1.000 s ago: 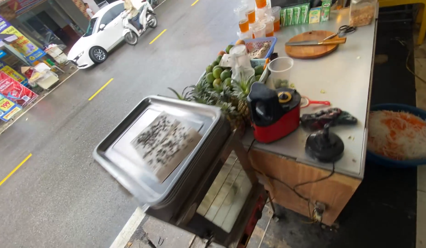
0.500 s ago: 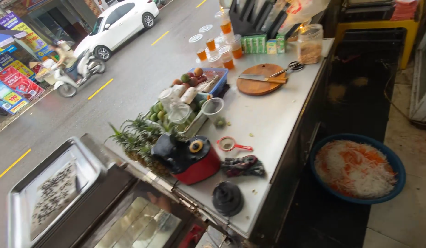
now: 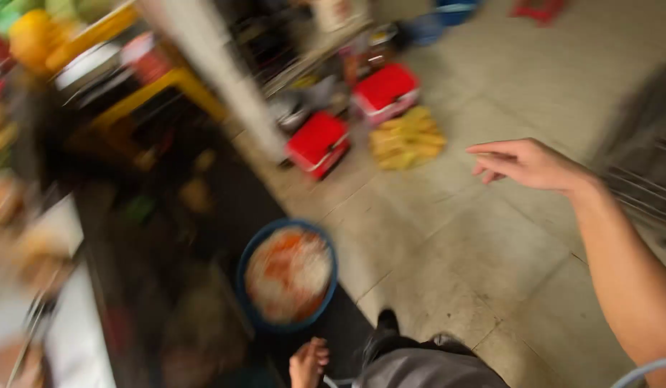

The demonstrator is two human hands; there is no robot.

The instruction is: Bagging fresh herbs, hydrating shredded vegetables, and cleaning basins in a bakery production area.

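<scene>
R hand (image 3: 525, 164) open, empty, over floor (image 3: 448, 244). L hand (image 3: 308, 363) low by blue basin (image 3: 255, 253), grip can't tell; blurry.

Motion blur smears almost the whole view, worst at the upper left, where the yellow and dark shapes above the blue basin (image 3: 288, 276) run into streaks and nothing has a readable edge. The right hand (image 3: 528, 164), up and to the right of the basin, is the sharpest thing, though its fingertips are still soft, and the left hand (image 3: 308, 363) just below the basin is blurred too. Light is even and moderately bright on the pale tiled floor (image 3: 448, 244) to the right of the basin, with no hard shadows or glare, while the strip to the basin's left lies dim and murky.
</scene>
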